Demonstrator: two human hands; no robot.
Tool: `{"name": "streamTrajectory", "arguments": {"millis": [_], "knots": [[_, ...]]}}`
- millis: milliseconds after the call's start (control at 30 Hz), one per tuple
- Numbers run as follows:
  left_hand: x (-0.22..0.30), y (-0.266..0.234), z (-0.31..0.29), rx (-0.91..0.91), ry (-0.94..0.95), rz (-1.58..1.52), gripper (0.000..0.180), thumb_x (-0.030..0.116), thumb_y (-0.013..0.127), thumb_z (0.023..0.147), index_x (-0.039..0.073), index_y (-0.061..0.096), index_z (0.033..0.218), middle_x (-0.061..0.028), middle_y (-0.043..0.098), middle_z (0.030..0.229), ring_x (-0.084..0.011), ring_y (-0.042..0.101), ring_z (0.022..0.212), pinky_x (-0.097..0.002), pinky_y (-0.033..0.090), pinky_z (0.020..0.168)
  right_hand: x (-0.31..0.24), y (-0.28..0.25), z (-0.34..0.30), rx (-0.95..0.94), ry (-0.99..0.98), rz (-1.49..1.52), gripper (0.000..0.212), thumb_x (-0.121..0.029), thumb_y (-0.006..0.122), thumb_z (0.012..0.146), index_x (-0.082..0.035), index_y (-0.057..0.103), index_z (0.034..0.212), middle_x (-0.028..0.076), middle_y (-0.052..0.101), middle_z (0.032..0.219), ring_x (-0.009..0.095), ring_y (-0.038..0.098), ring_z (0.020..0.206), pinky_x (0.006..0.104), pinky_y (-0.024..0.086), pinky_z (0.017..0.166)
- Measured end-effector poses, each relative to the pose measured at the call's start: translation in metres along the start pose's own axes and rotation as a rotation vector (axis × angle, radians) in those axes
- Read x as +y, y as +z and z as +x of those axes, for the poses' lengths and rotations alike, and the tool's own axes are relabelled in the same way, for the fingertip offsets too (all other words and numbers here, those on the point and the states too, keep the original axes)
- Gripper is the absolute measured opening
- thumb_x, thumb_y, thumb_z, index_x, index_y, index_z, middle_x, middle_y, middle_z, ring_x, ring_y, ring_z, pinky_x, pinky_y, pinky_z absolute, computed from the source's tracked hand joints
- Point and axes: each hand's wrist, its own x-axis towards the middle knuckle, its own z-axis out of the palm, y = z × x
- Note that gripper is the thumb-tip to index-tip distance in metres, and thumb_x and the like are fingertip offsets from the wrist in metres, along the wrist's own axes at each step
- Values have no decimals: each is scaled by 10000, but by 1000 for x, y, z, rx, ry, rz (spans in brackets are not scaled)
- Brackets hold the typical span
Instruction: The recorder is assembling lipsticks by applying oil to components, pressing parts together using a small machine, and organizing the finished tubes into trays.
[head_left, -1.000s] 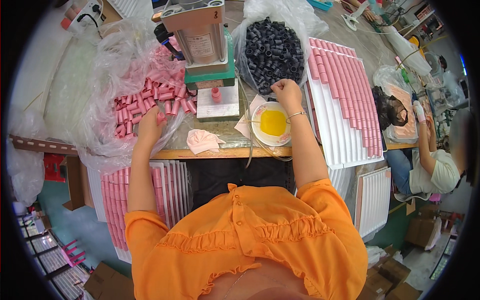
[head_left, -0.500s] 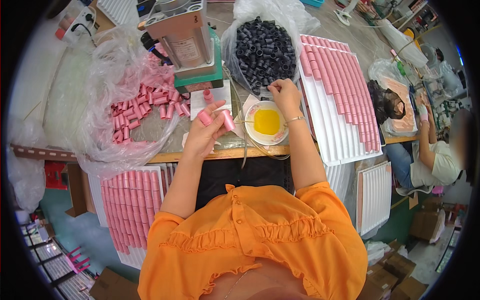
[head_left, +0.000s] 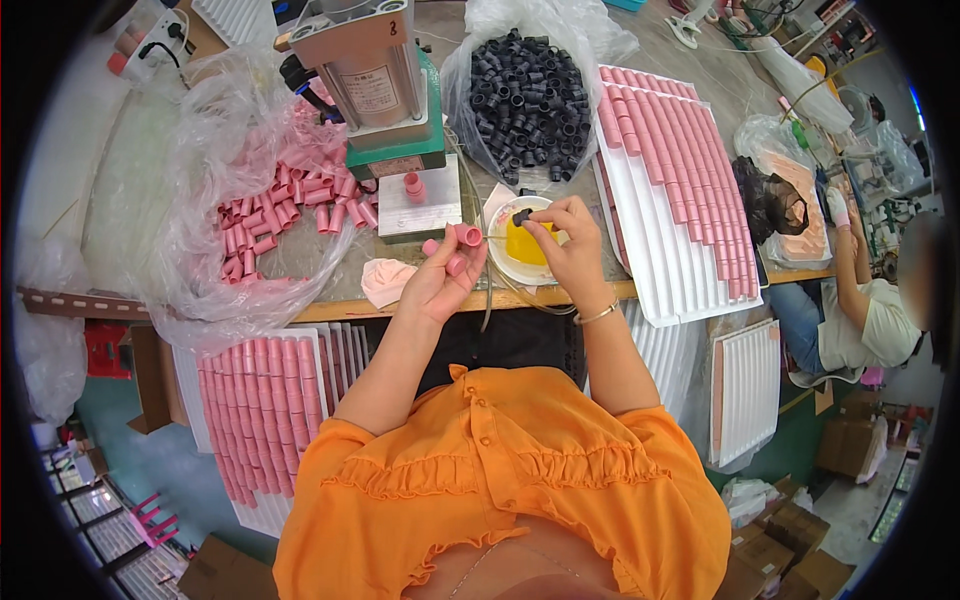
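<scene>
My left hand is closed around several short pink tubes, one of them pointing toward the bowl. Between the fingertips of my right hand is a small black ring-shaped piece, held over a white bowl containing yellow liquid; whether the piece touches the liquid I cannot tell. Another pink tube stands upright on the metal plate of a green-based press. Behind the bowl, a clear bag holds many black pieces.
Loose pink tubes lie in a plastic bag at left. White ridged trays with rows of pink tubes stand at right, another below the table edge at left. A crumpled pink cloth lies by the edge. Another person sits far right.
My right hand has come from the black pieces' bag back over the bowl, now showing a black piece. My left hand has shifted right and nearer with its pink tubes, away from the metal plate.
</scene>
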Motion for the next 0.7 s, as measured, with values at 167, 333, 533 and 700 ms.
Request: {"name": "streamTrajectory", "arguments": {"millis": [167,333,533,700], "knots": [[-7,-4,3,-11,18,-34,188,194,603,950,15,576,1002,-73,604,1018,-191,602,999,-362,523,973,-36,18,-8,30,-130,159,131,-89,777,715,-55,707,820,70,570,814,234,586,786,334,432,690],[-15,-4,8,-134,-36,-103,152,151,601,947,24,549,1014,-68,611,1010,-179,606,979,-336,534,927,-45,18,-8,28,-296,-225,101,-117,772,719,-100,707,795,36,582,823,232,589,796,350,424,691],[-4,-7,3,-54,10,-67,227,202,612,939,17,578,1067,-73,618,988,-178,599,981,-355,523,935,-11,-7,37,95,-76,-28,206,-252,794,717,-121,710,852,66,609,875,263,596,832,370,458,661],[18,-4,0,-3,112,-100,179,155,629,928,37,578,1053,-49,641,993,-176,625,966,-355,561,904,85,-47,117,337,197,-861,334,-349,787,743,-104,681,944,120,606,1021,283,594,978,454,458,790]]}}
